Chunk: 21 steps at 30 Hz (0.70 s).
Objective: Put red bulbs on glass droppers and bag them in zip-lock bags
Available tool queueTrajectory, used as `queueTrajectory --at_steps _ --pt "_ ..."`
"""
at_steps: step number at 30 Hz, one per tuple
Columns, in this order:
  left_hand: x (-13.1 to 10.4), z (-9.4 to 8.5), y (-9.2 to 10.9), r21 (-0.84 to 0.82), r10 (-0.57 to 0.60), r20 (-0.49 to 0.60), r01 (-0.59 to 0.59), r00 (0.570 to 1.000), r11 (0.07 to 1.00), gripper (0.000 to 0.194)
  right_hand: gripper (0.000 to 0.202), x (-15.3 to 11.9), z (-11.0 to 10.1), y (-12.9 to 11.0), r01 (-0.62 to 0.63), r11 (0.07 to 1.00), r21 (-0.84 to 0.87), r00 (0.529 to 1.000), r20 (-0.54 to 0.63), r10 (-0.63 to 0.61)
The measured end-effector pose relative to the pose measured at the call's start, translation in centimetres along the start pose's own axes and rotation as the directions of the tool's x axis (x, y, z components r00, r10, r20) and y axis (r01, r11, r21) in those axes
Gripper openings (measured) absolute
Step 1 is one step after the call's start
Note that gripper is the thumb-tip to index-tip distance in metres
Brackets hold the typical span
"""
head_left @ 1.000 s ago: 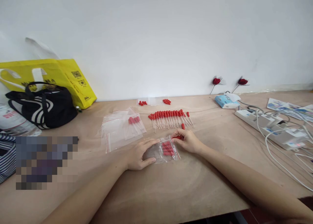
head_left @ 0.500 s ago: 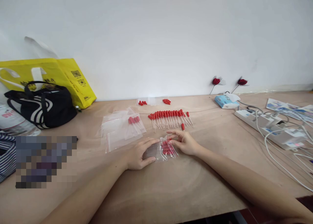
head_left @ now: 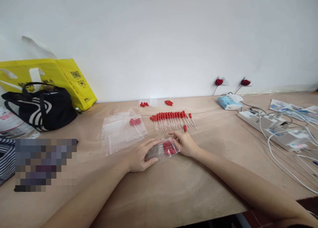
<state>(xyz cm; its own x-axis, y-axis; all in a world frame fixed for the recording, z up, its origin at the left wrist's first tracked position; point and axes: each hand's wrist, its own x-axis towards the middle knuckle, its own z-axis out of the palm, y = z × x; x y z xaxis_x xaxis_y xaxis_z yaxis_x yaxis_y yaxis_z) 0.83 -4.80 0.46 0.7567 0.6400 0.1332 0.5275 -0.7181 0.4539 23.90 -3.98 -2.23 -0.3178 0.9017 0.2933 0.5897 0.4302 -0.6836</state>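
1. two bare hands framed a clear plastic zip bag (head_left: 157, 151), which lay on the pale brown wooden tabletop (head_left: 159, 191) with a cluster of red, rubber-looking bulbs (head_left: 169, 147) inside, toward its right end.
2. the left hand (head_left: 142, 156) was spread around the bag's left end, thumb on the near side and fingers on the far side; whether it pressed the plastic down could not be told.
3. the right hand (head_left: 186, 144) touched the bag's right end with bent fingers, the forefinger reaching past the far corner; whether it pinched the plastic could not be told.
4. good handling, i judged, called for a steady left hand, so the thin film would not slide while the right fingers worked at the edge.
5. it also seemed wise to keep the red bulbs back from that edge, where they could catch or spill.
6. one upright-looking red bulb top (head_left: 185, 128) showed just beyond the right hand, its lower part hidden, and the row of slim clear droppers with red tops (head_left: 171, 118) lay farther back; small finger movements would best have spared both a knock.
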Motion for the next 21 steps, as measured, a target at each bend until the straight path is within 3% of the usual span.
queueTrajectory --at_steps 6,13,21 --pt "0.0 0.1 -0.1 0.009 -0.005 -0.007 0.005 1.0 1.0 0.055 0.024 0.1 0.3 0.5 -0.007 0.965 0.261 0.999 0.05 -0.006" --pt "0.0 0.3 -0.5 0.04 0.0 0.012 -0.001 1.0 0.999 0.055 0.02 0.5 0.5 0.4 -0.122 0.99 0.068 0.991 -0.039 0.125" --pt "-0.1 0.6 -0.9 0.039 -0.012 0.01 0.011 1.0 0.999 0.055 0.02 0.3 -0.8 -0.1 -0.005 0.994 -0.11 0.997 0.072 0.013"
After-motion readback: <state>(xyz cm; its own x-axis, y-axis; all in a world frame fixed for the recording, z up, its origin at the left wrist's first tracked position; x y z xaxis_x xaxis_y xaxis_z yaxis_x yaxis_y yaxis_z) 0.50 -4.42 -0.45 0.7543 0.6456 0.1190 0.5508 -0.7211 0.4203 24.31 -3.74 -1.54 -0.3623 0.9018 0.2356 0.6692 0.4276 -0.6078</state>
